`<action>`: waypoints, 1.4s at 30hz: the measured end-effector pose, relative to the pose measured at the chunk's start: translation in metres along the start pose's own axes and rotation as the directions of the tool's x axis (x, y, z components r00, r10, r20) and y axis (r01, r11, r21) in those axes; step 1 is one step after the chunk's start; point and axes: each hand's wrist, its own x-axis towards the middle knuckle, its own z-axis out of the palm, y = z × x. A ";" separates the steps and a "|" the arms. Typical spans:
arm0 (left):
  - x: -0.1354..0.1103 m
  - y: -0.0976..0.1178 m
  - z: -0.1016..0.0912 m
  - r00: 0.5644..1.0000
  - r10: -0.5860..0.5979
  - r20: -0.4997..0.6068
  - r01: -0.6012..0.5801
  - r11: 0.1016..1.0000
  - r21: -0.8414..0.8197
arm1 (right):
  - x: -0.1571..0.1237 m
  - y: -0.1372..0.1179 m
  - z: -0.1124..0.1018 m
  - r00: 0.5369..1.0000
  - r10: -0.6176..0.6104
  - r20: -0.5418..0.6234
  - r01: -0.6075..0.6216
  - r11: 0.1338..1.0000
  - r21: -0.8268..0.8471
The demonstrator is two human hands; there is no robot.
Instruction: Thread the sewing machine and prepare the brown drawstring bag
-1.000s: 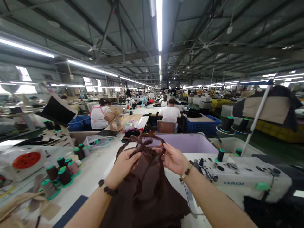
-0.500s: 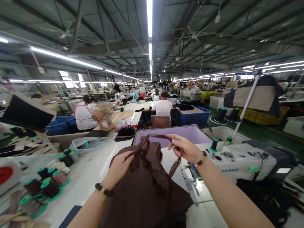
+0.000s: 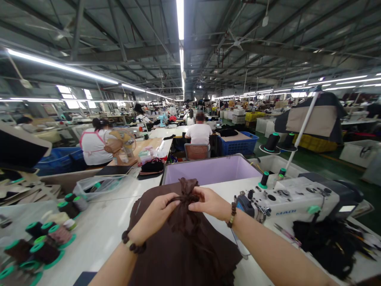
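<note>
A dark brown fabric bundle [image 3: 181,246] lies on the white worktable [image 3: 104,226] in front of me, its top gathered into a knot. My left hand [image 3: 154,216] pinches the gathered brown fabric from the left. My right hand [image 3: 210,202] pinches the same knot from the right, fingers closed on it. Both wrists wear dark bead bracelets. A tuft of fabric sticks up above my fingers.
A white sewing machine [image 3: 294,198] stands to the right, with dark fabric heaped below it. A lilac bin [image 3: 208,169] sits behind the bundle. Several thread spools [image 3: 44,242] crowd the left. Other workers [image 3: 199,133] sit at tables farther back.
My right hand, which held a fabric strip out to the right, has come back to the bundle's top. The loose strips are now drawn into a tight knot between both hands.
</note>
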 end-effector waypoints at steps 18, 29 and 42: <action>0.004 -0.009 -0.010 0.978 0.069 -0.197 0.003 0.940 0.342 | -0.009 0.008 -0.008 0.953 0.179 -0.244 -0.122 0.965 0.230; -0.002 -0.010 0.045 0.956 -0.259 0.141 0.265 0.544 -0.796 | -0.012 0.003 -0.007 0.941 0.183 -0.284 -0.035 0.888 0.459; 0.004 0.009 0.024 0.991 -0.116 -0.070 0.111 0.991 -0.079 | -0.025 0.001 -0.019 0.963 0.011 -0.269 -0.003 1.000 0.028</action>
